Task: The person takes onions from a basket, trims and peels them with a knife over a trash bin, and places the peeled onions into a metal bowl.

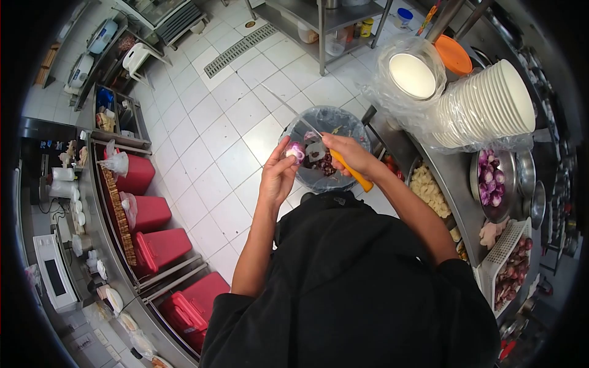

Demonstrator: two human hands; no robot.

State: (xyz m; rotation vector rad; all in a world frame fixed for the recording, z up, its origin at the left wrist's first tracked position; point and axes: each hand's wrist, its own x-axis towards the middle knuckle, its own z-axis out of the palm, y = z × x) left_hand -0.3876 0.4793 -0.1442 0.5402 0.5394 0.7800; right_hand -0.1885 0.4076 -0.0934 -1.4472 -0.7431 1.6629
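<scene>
A purple-and-white onion (pixel 295 153) is held between the fingers and thumb of my left hand (pixel 277 170). My right hand (pixel 351 154) is wrapped round the yellow handle of a knife (pixel 356 170), whose long thin blade points up and to the left, past the onion. Below both hands stands a bin lined with a clear plastic bag (pixel 325 184), with dark onion skins (pixel 320 164) inside. To the right, a metal bowl (pixel 514 165) holds several peeled purple onions (pixel 491 178).
On the right-hand counter are a white basket (pixel 486 279) of unpeeled onions, a tray of pale peeled pieces (pixel 427 189) and stacked white tubs in plastic (pixel 491 104). Red lidded bins (pixel 161 248) line the left counter. A steel shelf (pixel 321 37) stands ahead on the tiled floor.
</scene>
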